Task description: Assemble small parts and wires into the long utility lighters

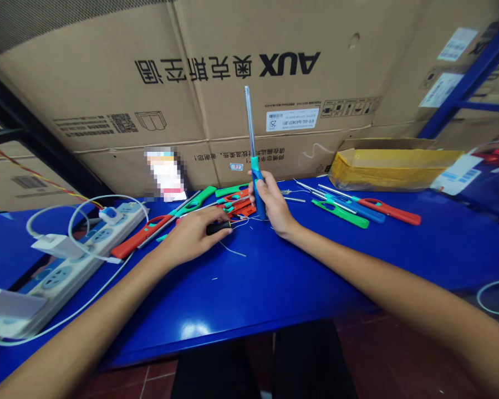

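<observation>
My right hand [273, 202] is wrapped round a blue stick lighter [260, 194], held upright with its long metal tube pointing up and its base close to the table. My left hand [195, 233] is closed on a black-handled tool [218, 227] lying low over the table. Its tip is too small to make out, so I cannot tell its exact kind. Just beyond both hands lie red lighter parts [243, 208] in a loose pile, partly hidden by my left fingers. A thin pale wire [233, 250] rests in front of my left hand.
At left, a white power strip [89, 255] with plugs and looping cables runs along the table [241, 299]. A red lighter [139, 238] leans near it. Several lighters lie at right, including a green one [341, 213]. A yellow-taped box [391, 169] stands behind; cardboard [233, 111] walls the back.
</observation>
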### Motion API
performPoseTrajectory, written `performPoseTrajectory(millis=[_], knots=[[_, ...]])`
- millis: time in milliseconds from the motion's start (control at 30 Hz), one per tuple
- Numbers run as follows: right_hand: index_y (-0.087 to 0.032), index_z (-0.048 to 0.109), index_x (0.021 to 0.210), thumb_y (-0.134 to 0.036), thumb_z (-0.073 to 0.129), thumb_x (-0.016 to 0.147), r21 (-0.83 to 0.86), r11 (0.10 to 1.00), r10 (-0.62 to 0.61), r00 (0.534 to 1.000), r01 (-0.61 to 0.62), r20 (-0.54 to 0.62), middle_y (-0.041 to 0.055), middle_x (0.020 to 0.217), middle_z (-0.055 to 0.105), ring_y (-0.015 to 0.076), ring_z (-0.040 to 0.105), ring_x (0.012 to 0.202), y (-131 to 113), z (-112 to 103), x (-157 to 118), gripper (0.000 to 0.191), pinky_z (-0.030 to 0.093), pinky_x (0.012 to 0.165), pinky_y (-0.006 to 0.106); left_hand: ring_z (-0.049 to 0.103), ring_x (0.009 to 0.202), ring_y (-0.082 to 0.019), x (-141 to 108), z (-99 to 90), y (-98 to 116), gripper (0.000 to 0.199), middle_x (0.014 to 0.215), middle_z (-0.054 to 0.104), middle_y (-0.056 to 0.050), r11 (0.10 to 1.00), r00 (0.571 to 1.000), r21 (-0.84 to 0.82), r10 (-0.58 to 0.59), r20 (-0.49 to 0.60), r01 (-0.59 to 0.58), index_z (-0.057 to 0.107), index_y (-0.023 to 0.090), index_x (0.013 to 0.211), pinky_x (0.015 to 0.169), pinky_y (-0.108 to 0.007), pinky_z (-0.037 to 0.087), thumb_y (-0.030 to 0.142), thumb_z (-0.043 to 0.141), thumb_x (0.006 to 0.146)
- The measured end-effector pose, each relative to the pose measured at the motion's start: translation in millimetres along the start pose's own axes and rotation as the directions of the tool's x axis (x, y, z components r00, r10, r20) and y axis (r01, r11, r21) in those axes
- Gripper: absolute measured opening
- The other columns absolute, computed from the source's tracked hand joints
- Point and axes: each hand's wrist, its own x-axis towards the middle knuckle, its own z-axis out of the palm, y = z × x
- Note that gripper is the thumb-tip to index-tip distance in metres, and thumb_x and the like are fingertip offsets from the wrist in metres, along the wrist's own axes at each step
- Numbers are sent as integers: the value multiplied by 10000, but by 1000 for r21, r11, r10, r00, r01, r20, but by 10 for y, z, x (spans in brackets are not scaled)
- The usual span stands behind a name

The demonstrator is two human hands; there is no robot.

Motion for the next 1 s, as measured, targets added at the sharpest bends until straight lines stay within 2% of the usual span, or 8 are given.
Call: performPoseTrajectory(millis=[167,300,367,467,633,833,900,1000], knots=[[-322,536,1251,-718,601,964,13,1000,10,1000,-10,7,10,963,540,178,524,813,-37,-7,0,493,489,742,335,720,935,-245,14,-26,45,380,994,769,-66,1000,997,-22,-5,71,7,741,218,1012,876,-387,532,452,455,1101],[-319,540,1264,-729,591,962,-13,1000,4,1000,-4,6,11,966,543,181,531,832,-22,5,-4,512,496,762,337,708,835,-228,-18,22,24,320,994,760,-43,997,997,-31,-71,30,72,676,226,1179,767,-352,525,488,622,1004],[-317,543,1271,-720,589,970,-13,1000,-5,1000,5,6,11,969,546,178,534,833,-18,8,-7,505,500,775,339,695,815,-217,-27,28,15,319,968,739,-33,995,996,-38,-88,-9,87,629,215,1170,746,-337,513,459,668,968],[-315,548,1267,-702,597,981,-1,1000,-17,1000,17,13,10,973,552,174,537,832,-31,0,-9,483,504,795,342,694,872,-218,-14,-5,33,237,993,737,-41,996,997,-41,-74,-18,73,638,210,1063,789,-338,510,439,616,1008],[-316,548,1263,-720,589,977,-26,1000,-16,1000,16,7,12,974,548,179,536,837,-64,-14,-6,496,506,784,342,704,896,-235,17,-33,75,380,979,766,-59,999,998,-24,-40,52,41,699,207,998,829,-359,512,461,437,1101],[-318,547,1268,-735,583,972,-24,1000,1,1000,-1,12,20,978,551,186,542,836,-41,-23,8,512,503,728,335,706,907,-241,-28,36,-20,276,1036,747,-49,997,997,-18,-81,-5,81,629,228,1146,805,-355,526,448,657,982],[-323,551,1271,-724,575,984,-32,999,-9,1000,9,11,21,982,553,187,543,838,-34,-28,13,493,501,737,342,702,939,-244,-24,25,-28,263,1056,738,-54,997,997,-34,-71,-27,70,624,224,1145,831,-361,528,432,647,985],[-325,559,1267,-719,585,985,-22,999,-26,1000,26,2,15,977,557,182,543,835,-32,-33,18,486,507,771,347,697,937,-250,4,-10,4,271,1031,746,-59,998,999,-26,-49,24,50,671,216,1051,849,-377,515,455,543,1048]])
